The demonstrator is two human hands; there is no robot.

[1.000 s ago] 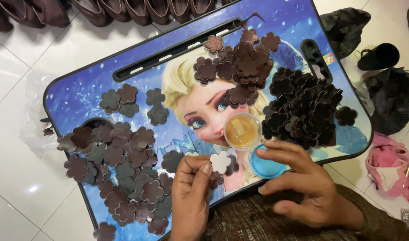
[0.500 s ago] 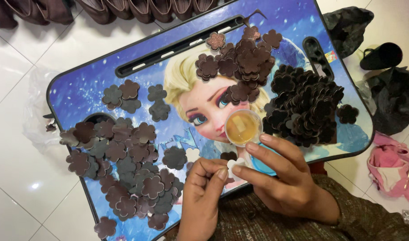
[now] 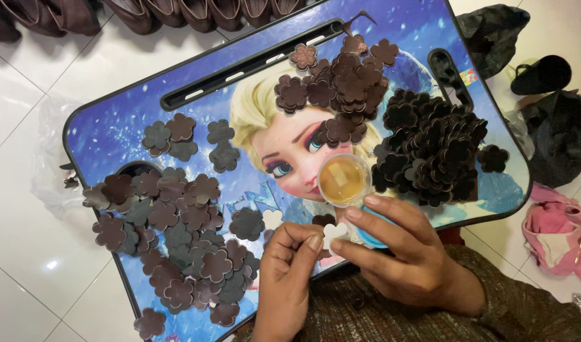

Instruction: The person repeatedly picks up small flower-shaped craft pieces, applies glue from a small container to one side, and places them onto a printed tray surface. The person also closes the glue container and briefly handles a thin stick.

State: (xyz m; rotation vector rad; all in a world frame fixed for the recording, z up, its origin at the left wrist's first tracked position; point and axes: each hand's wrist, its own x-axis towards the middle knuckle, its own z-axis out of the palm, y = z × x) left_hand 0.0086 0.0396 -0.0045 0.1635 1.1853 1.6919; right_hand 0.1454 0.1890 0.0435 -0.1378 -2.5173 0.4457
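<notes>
Two hands meet at the near edge of the tray (image 3: 113,136): a small white flower piece (image 3: 334,232) is pinched between the left hand (image 3: 289,272) and the right hand (image 3: 398,250), fingertips of both closed on it. A blue cap (image 3: 370,235) is also tucked under the right fingers. Just beyond the piece, a small open cup (image 3: 345,180) of amber liquid, probably glue, is seen standing on the tray.

Progress, as judged from the piles: a loose spread of brown flowers (image 3: 176,240) is laid out on the tray's left side, a dense dark heap (image 3: 433,152) on its right, a smaller cluster (image 3: 338,88) near its far edge. Which pile is finished cannot be told; plenty appears left.

No packages or labels are visible; the tray itself is printed with a blue cartoon picture. Beside the tray's right edge, pink cloth (image 3: 553,234) is lying on the floor.
</notes>
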